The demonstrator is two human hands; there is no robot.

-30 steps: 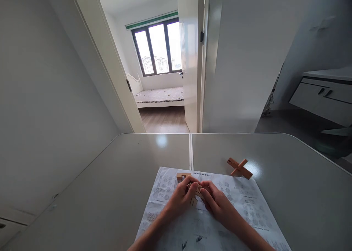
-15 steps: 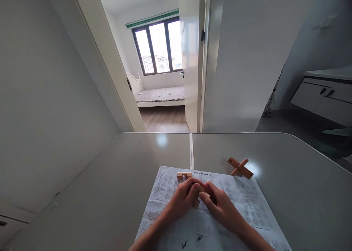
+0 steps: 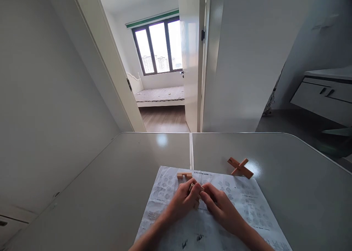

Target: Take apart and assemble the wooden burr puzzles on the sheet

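Note:
My left hand (image 3: 184, 196) is closed around small wooden puzzle pieces (image 3: 196, 205), whose light ends show between the fingers. Against it, my right hand (image 3: 216, 199) pinches the same pieces from the other side. How the pieces fit together is hidden by the fingers. Just beyond my left hand, a notched wooden block (image 3: 184, 175) rests on the printed paper sheet (image 3: 165, 225). The sheet shows several small diagrams and lines of text.
Two crossed wooden pieces (image 3: 240, 167) lie at the sheet's far right corner, partly over the table. The grey table (image 3: 115, 192) has a pale seam down its middle. Past its far edge stand an open door (image 3: 191, 60) and a bed (image 3: 161, 94).
My fingers have shifted around the wooden pieces, and a piece end now shows higher between my left thumb and fingers. The block and the crossed pieces have stayed put.

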